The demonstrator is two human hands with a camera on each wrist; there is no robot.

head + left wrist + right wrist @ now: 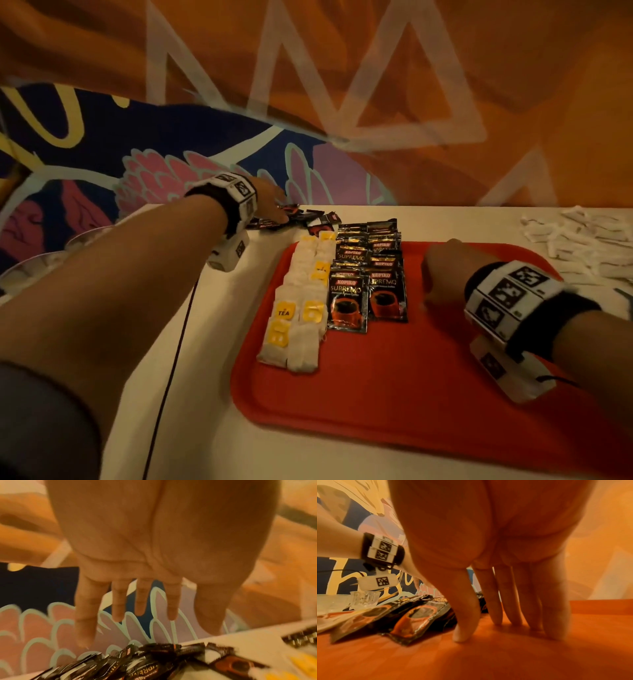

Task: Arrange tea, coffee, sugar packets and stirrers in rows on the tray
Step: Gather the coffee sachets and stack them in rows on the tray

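Red tray [411, 394] holds two tea-bag rows [298, 308] beside two coffee-sachet rows [368, 281]; loose sachets [301, 219] and white packets [582, 240] lie off it.

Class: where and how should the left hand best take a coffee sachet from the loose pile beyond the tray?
Probably pinch a raised edge of a top coffee sachet from above: they overlap and tilt, and the open left hand already hovers there.

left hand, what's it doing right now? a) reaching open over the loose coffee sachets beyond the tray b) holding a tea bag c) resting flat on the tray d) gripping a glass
a: the left hand has straight, spread fingers, holds nothing, and hovers over the loose coffee sachets beyond the red tray.
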